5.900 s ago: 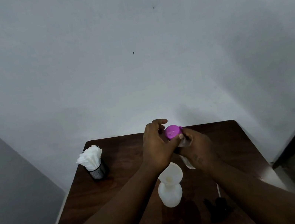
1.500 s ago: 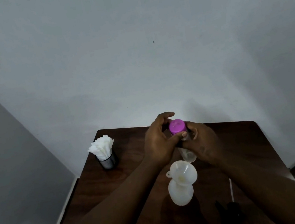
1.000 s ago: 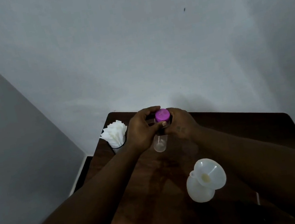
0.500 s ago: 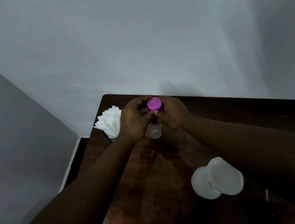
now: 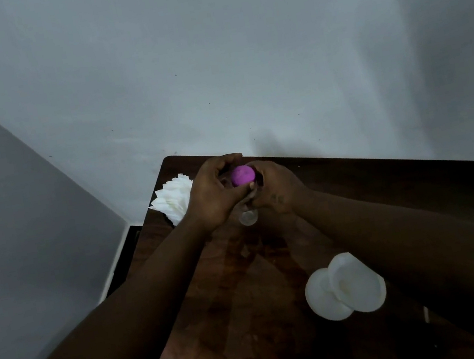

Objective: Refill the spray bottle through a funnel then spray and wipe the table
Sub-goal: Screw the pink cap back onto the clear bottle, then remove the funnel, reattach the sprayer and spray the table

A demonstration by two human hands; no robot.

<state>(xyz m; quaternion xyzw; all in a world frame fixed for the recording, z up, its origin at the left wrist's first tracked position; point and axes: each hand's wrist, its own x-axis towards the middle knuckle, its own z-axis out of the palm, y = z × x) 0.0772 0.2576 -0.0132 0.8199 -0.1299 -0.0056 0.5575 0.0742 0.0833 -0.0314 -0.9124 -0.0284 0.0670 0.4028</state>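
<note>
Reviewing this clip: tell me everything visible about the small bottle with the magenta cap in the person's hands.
The clear bottle is small, see-through and plastic-looking, with a round magenta cap on top. It is roughly upright, cap uppermost, over the far left part of the table, beside the napkins. The left hand curls round the cap; the right hand grips the body. Its fill level, and whether its base touches the table, cannot be told.

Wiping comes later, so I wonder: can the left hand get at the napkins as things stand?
Probably yes. The napkins stand right beside the left hand with nothing between them, but that hand and the right hand both grip the pink-capped bottle, so it must let go first.
</note>
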